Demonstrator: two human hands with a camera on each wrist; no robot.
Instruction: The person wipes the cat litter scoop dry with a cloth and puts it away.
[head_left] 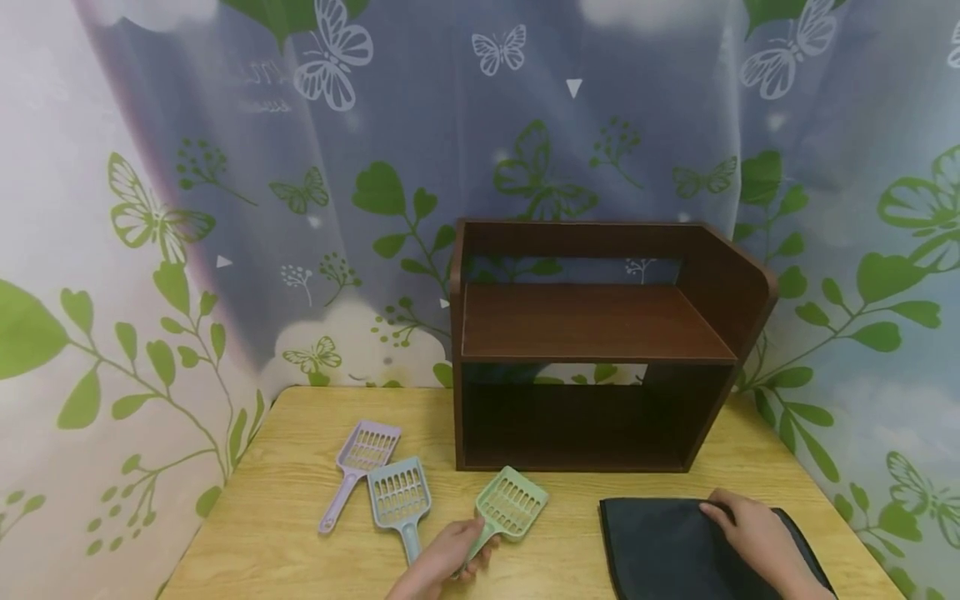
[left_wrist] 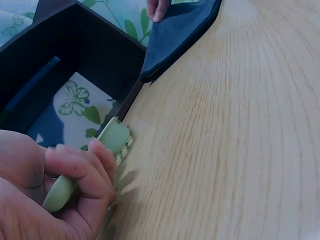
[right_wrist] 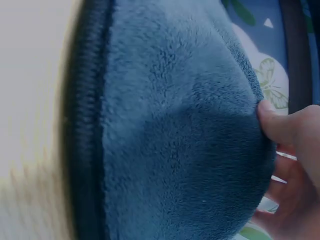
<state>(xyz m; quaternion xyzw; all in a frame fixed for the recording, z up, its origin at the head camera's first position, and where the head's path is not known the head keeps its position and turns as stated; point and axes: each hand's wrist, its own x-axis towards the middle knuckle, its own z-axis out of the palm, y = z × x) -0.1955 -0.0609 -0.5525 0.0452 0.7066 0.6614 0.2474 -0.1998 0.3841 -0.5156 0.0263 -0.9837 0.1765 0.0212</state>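
My left hand (head_left: pixel 452 552) grips the handle of a green slotted litter scoop (head_left: pixel 513 502), whose head points away over the table. In the left wrist view the fingers curl round the handle of the scoop (left_wrist: pixel 116 136), close to the tabletop. A dark blue-grey plush cloth piece (head_left: pixel 660 542) with a black edge lies at the front right. Its far edge is pinched by my right hand (head_left: pixel 761 533), the thumb on top. The right wrist view shows the plush cloth (right_wrist: pixel 175 125) bulging, with fingers behind the edge.
Left of the green scoop lie a blue litter scoop (head_left: pixel 401 493) and a purple one (head_left: pixel 367 446), their heads touching or nearly so. A dark brown two-tier wooden shelf (head_left: pixel 600 321) stands at the back of the wood-grain table (head_left: pixel 247 517). Behind hangs a butterfly-printed curtain (head_left: pixel 405 108).
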